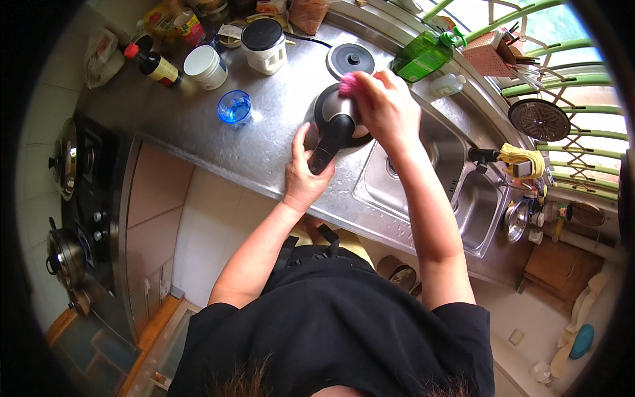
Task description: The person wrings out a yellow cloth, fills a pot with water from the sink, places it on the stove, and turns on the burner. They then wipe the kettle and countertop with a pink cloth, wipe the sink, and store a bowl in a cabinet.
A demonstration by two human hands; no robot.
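Observation:
An electric kettle point(335, 107) with a silver lid and a black handle point(329, 144) stands over the steel counter, beside the sink. My left hand point(306, 177) grips it at the handle end, with the fingers spread along the kettle's side. A pink scrubbing pad or cloth point(349, 84) is pinched in my right hand point(389, 110) against the far part of the lid. My right hand covers much of the pad and the kettle's right side. Just beyond lies the round kettle base point(351, 58), with a black cord running from it.
A blue glass point(234, 107), a white tub point(205, 67), a black-lidded canister point(264, 47) and a sauce bottle point(153, 65) stand to the left. Right are the double sink point(439, 144) and a green pump bottle point(422, 55). A gas hob point(94, 198) holds pots at far left.

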